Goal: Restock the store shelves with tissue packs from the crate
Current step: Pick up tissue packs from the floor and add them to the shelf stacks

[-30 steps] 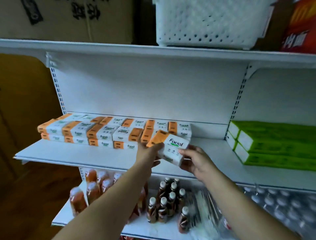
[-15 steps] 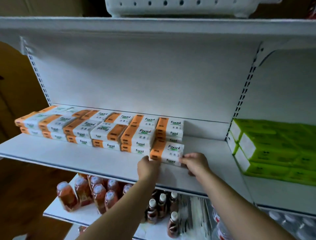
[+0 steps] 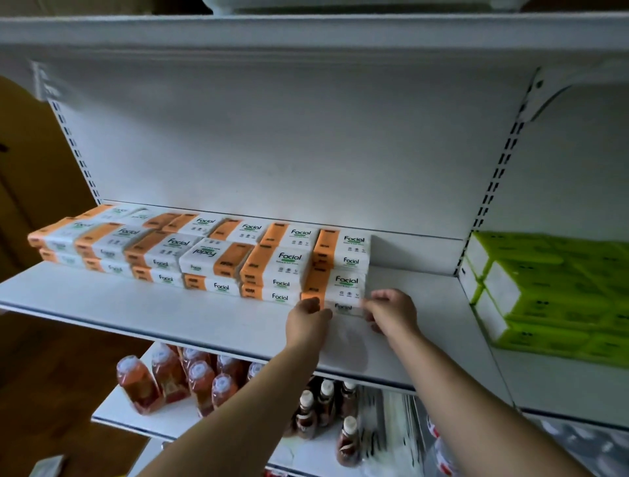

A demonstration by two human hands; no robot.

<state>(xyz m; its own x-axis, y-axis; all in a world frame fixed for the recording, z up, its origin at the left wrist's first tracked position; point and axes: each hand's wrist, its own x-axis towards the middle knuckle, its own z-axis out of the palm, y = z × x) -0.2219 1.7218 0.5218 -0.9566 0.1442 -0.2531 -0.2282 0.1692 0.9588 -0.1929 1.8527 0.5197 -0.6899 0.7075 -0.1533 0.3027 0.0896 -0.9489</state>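
Orange-and-white "Facial" tissue packs (image 3: 204, 255) lie in a stacked row on the white middle shelf (image 3: 136, 306). The rightmost front pack (image 3: 343, 284) lies flat on the shelf at the end of the row, against a two-pack stack behind it. My left hand (image 3: 308, 318) holds its front left corner with curled fingers. My right hand (image 3: 391, 311) pinches its front right corner. The crate is out of view.
Green tissue packs (image 3: 551, 292) are stacked in the neighbouring bay to the right, past a bare stretch of shelf. Bottles of reddish drink (image 3: 177, 378) and dark bottles (image 3: 323, 408) stand on the shelf below. A white basket (image 3: 340, 4) sits on the top shelf.
The pack went from held in the air in front of the row to lying on the shelf at the row's right end. Both hands stayed on its front corners.
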